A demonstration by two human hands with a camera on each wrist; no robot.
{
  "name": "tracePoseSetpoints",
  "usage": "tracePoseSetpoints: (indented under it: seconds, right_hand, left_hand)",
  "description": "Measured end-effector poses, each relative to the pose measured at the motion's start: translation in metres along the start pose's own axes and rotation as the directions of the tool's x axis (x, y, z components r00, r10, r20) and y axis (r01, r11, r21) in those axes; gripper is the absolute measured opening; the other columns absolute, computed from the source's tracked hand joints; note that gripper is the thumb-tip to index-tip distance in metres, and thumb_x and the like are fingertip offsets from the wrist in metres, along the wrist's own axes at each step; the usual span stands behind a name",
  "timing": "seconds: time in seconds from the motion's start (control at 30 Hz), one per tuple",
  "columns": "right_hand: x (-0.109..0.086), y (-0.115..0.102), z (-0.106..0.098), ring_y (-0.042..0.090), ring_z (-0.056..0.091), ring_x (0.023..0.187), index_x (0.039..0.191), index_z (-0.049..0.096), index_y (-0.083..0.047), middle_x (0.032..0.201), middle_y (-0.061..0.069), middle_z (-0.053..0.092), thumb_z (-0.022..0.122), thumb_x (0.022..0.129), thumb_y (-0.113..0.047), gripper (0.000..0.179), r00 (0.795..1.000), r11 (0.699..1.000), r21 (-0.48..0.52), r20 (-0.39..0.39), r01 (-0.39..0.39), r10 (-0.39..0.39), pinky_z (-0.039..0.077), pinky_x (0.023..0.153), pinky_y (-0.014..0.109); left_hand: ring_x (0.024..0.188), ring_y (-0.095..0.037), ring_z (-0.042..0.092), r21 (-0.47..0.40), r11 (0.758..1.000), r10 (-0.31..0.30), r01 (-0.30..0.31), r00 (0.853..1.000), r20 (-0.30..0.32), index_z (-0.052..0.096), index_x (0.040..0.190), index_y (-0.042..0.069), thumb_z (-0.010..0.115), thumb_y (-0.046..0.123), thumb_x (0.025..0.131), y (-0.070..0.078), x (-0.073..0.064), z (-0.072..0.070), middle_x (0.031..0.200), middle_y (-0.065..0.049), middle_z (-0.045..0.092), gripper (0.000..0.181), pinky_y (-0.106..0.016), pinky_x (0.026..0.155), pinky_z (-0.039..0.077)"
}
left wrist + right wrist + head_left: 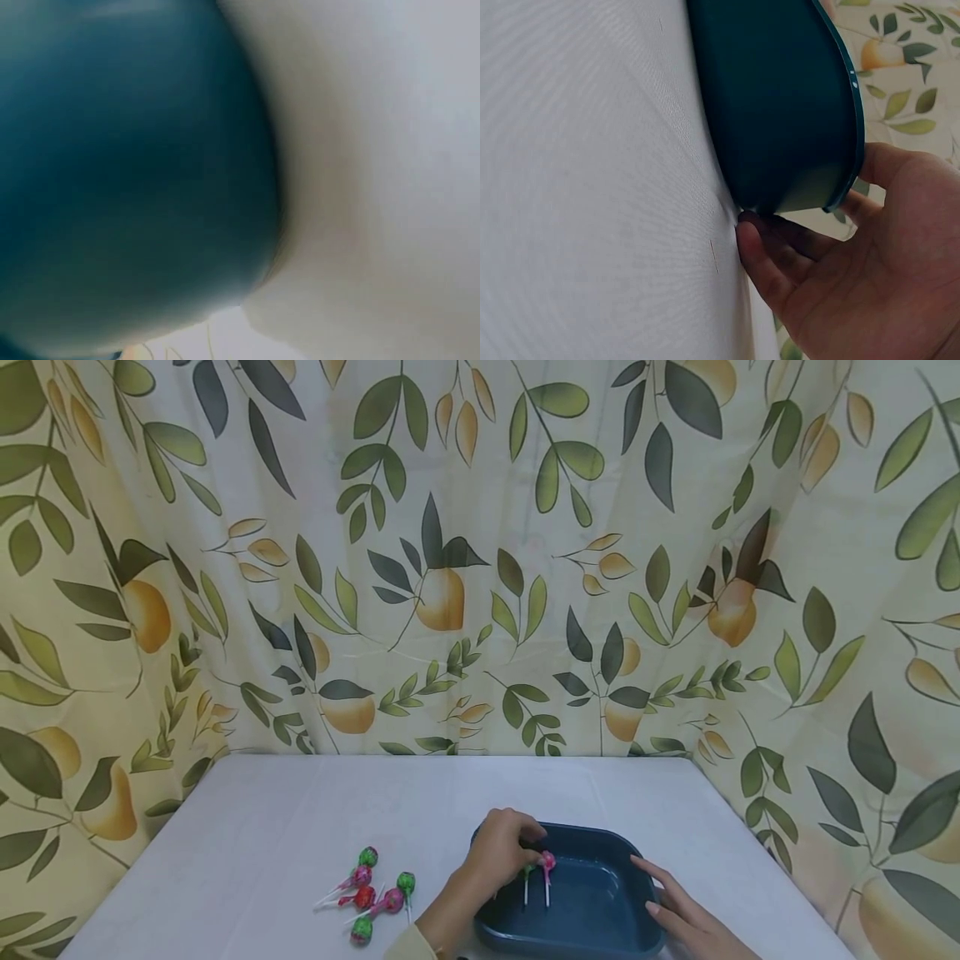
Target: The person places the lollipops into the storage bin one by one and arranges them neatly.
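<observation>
A dark blue-green rectangular tray (592, 935) stands on the white-covered table. My left hand (498, 847) reaches over its far left part, with the thumb and fingertips curled at the head of a pink lollipop (548, 861). A green-wrapped lollipop (527, 883) lies just left of the pink one, partly hidden by the hand. Both white sticks point toward me. My right hand (686, 914) holds the tray's right side, thumb and index finger at the rim. In the right wrist view, other fingers of that hand (769, 266) sit low against the tray's outer wall.
Left of the tray lies a loose cluster of lollipops (363, 897) in green, pink and red wrappers. The white tablecloth (247, 827) spreads across the table. Behind and at the sides hangs a curtain (480, 652) printed with leaves and fruit.
</observation>
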State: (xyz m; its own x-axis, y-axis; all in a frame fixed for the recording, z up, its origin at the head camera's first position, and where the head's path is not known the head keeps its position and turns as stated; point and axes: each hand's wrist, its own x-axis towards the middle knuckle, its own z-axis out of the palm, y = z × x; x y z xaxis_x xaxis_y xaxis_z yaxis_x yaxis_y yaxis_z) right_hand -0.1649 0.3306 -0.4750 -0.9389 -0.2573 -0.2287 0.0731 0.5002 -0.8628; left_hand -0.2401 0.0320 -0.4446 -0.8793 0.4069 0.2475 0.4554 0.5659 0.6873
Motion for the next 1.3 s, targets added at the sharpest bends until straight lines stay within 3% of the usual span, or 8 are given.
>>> tracePoseSetpoints:
  seconds: [0.3,0.63,0.9,1.13,1.3]
  right_hand:
    - [0.001,-0.001,0.001,0.066,0.016,0.142,0.163,0.014,-0.005,0.164,0.036,0.002,0.049,0.110,-0.036,0.070,1.000,1.000,0.008,-0.006,-0.013,0.013,0.029,0.102,0.079]
    - [0.000,0.002,0.000,0.069,0.010,0.141,0.162,0.009,-0.001,0.162,0.039,-0.001,0.045,0.112,-0.031,0.069,0.998,0.998,0.047,0.050,0.046,-0.048,0.027,0.100,0.081]
    - [-0.001,0.003,-0.001,0.069,0.009,0.141,0.163,0.010,-0.002,0.163,0.038,-0.001,0.045,0.112,-0.030,0.068,0.997,0.996,0.063,0.054,0.056,-0.060,0.027,0.099,0.082]
    - [-0.002,0.003,0.000,0.069,0.009,0.141,0.163,0.010,-0.002,0.163,0.038,-0.001,0.045,0.112,-0.030,0.068,0.997,0.997,0.059,0.045,0.052,-0.055,0.027,0.098,0.082]
    - [-0.002,0.003,-0.001,0.069,0.009,0.141,0.163,0.010,-0.002,0.163,0.038,-0.001,0.046,0.112,-0.030,0.068,0.998,0.997,0.060,0.041,0.049,-0.051,0.027,0.099,0.082]
  left_hand:
    - [0.094,-0.010,0.069,-0.040,0.999,-0.006,0.006,1.000,0.000,0.081,0.106,0.009,0.089,0.007,0.081,-0.005,-0.006,-0.016,0.097,0.004,0.076,0.027,-0.038,0.091,0.054]
    - [0.090,-0.012,0.070,-0.178,0.983,-0.031,0.033,0.999,0.012,0.080,0.105,0.010,0.089,0.007,0.081,-0.025,-0.025,-0.046,0.098,0.001,0.076,0.027,-0.034,0.085,0.057]
    - [0.094,-0.022,0.070,-0.151,0.989,-0.017,0.008,0.998,-0.056,0.080,0.106,0.008,0.089,0.006,0.081,-0.046,-0.034,-0.065,0.099,-0.001,0.077,0.026,-0.038,0.083,0.057]
    - [0.091,-0.022,0.069,-0.121,0.992,-0.039,0.026,0.994,-0.105,0.080,0.104,0.011,0.090,0.008,0.080,-0.065,-0.047,-0.080,0.098,-0.002,0.075,0.027,-0.037,0.081,0.057]
    - [0.092,-0.024,0.069,-0.130,0.989,-0.079,0.064,0.991,-0.108,0.080,0.104,0.014,0.090,0.008,0.080,-0.077,-0.053,-0.094,0.099,-0.001,0.075,0.027,-0.035,0.081,0.056]
